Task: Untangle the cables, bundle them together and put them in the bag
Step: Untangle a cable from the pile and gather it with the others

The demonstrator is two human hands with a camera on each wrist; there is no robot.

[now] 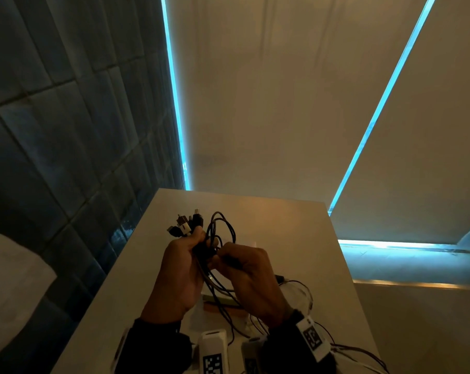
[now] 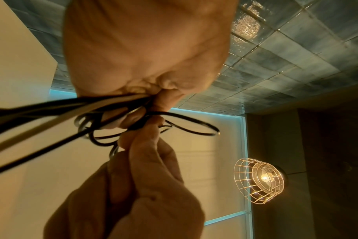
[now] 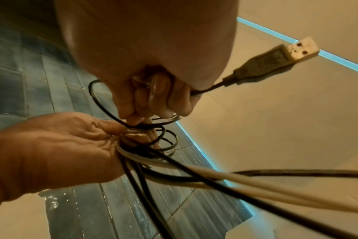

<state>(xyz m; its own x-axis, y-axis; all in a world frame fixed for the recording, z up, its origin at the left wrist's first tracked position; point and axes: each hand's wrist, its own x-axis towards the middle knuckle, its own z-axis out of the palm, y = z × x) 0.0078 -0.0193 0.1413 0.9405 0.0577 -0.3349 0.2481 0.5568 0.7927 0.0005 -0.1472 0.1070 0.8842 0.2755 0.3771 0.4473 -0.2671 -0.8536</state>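
Observation:
Both hands are raised over the white table (image 1: 288, 222), working one bunch of black and white cables (image 1: 221, 225). My left hand (image 1: 198, 242) grips the bunch, with several plug ends (image 1: 186, 225) sticking up above its fingers. Close beside it, my right hand (image 1: 228, 259) pinches a black strand of the same bunch. In the right wrist view a USB plug (image 3: 276, 59) hangs on a thin black lead from my right hand (image 3: 153, 103), and my left hand (image 3: 117, 132) comes in from the left. Loose loops (image 2: 194, 127) show in the left wrist view. No bag can be made out.
More cable (image 1: 301, 290) trails over the table under and to the right of my hands, toward the near right corner (image 1: 363, 354). A flat pale object (image 1: 220, 300) lies beneath the hands. A tiled wall (image 1: 53, 130) runs along the left. A caged lamp (image 2: 260, 177) glows nearby.

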